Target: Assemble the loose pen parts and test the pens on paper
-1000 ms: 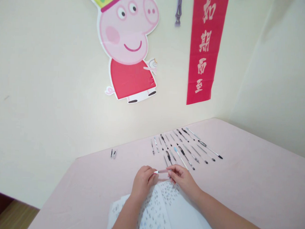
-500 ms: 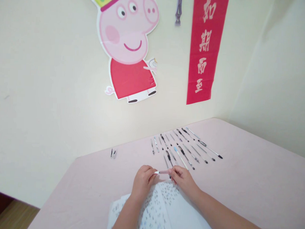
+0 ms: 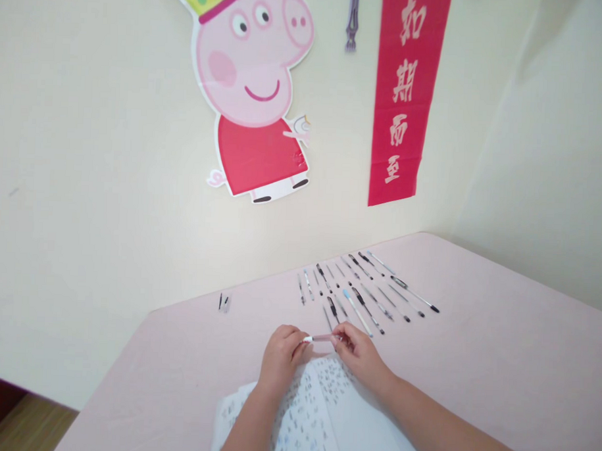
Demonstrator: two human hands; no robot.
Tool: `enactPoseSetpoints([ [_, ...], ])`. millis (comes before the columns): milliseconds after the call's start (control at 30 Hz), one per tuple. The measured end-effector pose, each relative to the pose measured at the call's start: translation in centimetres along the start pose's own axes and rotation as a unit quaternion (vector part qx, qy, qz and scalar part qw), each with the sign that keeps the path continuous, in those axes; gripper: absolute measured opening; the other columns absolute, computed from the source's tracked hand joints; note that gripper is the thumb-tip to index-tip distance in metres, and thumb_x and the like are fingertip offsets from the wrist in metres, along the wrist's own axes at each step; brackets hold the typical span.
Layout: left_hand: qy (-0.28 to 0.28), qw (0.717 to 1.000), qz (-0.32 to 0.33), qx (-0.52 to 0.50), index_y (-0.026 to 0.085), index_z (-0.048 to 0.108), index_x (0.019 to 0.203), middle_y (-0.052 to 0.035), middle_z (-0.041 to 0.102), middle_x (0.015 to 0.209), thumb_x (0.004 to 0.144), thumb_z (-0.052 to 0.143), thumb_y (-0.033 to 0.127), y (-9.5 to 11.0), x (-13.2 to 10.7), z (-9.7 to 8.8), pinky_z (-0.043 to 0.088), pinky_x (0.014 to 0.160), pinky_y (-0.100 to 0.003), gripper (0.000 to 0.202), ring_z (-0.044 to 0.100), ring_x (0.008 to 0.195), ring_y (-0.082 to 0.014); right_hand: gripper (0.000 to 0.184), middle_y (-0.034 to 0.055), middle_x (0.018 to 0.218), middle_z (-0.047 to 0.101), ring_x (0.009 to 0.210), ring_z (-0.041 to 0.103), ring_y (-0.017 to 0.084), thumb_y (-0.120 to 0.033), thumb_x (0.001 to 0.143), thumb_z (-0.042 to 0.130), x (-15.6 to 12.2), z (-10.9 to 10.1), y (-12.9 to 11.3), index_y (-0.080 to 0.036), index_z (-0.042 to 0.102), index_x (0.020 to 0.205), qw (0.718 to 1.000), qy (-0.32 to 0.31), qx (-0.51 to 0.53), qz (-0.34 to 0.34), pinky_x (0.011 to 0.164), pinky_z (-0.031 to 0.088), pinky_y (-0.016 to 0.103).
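Note:
Both hands pinch a slim pen (image 3: 321, 338) with a pale, see-through barrel and a white end, held level just above the table. My left hand (image 3: 282, 356) closes on its white end, and my right hand (image 3: 358, 352) grips the other end, which the fingers partly hide. Below them lie handwritten sheets of paper (image 3: 304, 416). Just beyond my right hand, several pens lie in two slanted rows, among them a black-capped pen (image 3: 359, 296), a light-blue-capped pen (image 3: 357, 311) and a long clear pen with black ends (image 3: 417, 295).
A pink-covered table (image 3: 499, 351) stands against the wall. Small black and clear pieces (image 3: 224, 303) lie near its back left edge. On the wall hang a cartoon pig cutout (image 3: 261, 152) and a red banner (image 3: 398, 110) with white characters.
My right hand has shifted slightly up and left along the pen, its fingers curling a little more. My left hand stays nearly still.

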State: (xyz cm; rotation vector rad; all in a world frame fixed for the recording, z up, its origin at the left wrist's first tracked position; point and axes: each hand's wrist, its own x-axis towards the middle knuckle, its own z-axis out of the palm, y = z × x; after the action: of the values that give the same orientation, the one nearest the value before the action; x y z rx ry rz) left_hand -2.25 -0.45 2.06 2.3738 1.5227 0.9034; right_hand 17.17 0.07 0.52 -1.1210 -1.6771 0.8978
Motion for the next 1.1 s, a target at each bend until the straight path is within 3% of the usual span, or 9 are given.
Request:
enactPoseSetpoints([
  [267,-0.008,1.0,0.004,0.002,0.018,0.067,0.084,-0.0077,0.063,0.081,0.085,0.047,0.029,-0.03,-0.05,0.13,0.043,0.072,-0.032,0.023,0.055,0.081,-0.0197,0.039,-0.0022,0.051,0.042,0.051,0.042,0.012,-0.043,0.086,0.039,0.04,-0.14,0.34,-0.018,0.047,0.058,0.999,-0.027,-0.022,0.027,0.05,0.031,0.024],
  [500,-0.002,1.0,0.002,0.004,0.019,0.067,0.084,-0.0072,0.063,0.081,0.085,0.047,0.029,-0.04,-0.07,0.04,0.043,0.072,-0.031,0.022,0.055,0.081,-0.0194,0.021,-0.0014,0.066,0.049,0.058,0.045,0.012,-0.038,0.083,0.046,-0.11,-0.08,-0.16,-0.018,0.051,0.081,1.0,-0.021,0.006,0.002,0.054,0.035,0.023],
  [900,-0.003,1.0,0.01,0.006,0.019,0.067,0.084,-0.0067,0.062,0.08,0.084,0.05,0.027,-0.02,-0.15,0.34,0.043,0.072,-0.031,0.019,0.055,0.081,-0.0191,0.042,-0.0028,0.051,0.039,0.052,0.04,0.012,-0.044,0.087,0.035,0.06,0.01,0.75,-0.019,0.041,0.054,0.998,-0.029,-0.052,0.009,0.051,0.03,0.025],
  [1000,-0.004,1.0,0.01,0.009,0.019,0.067,0.082,-0.0068,0.062,0.08,0.084,0.049,0.028,-0.02,-0.15,0.31,0.043,0.071,-0.031,0.02,0.055,0.08,-0.0192,0.04,-0.002,0.053,0.043,0.053,0.042,0.012,-0.044,0.087,0.036,-0.05,-0.05,0.63,-0.018,0.046,0.059,0.999,-0.03,-0.039,0.01,0.052,0.032,0.024],
  [1100,-0.005,1.0,0.009,0.01,0.019,0.067,0.083,-0.0072,0.063,0.08,0.085,0.048,0.029,-0.03,-0.12,0.2,0.043,0.071,-0.032,0.022,0.055,0.08,-0.0196,0.026,-0.0012,0.063,0.05,0.056,0.045,0.012,-0.041,0.085,0.042,-0.12,-0.09,0.28,-0.018,0.052,0.077,0.999,-0.027,-0.016,0.007,0.053,0.034,0.023],
])
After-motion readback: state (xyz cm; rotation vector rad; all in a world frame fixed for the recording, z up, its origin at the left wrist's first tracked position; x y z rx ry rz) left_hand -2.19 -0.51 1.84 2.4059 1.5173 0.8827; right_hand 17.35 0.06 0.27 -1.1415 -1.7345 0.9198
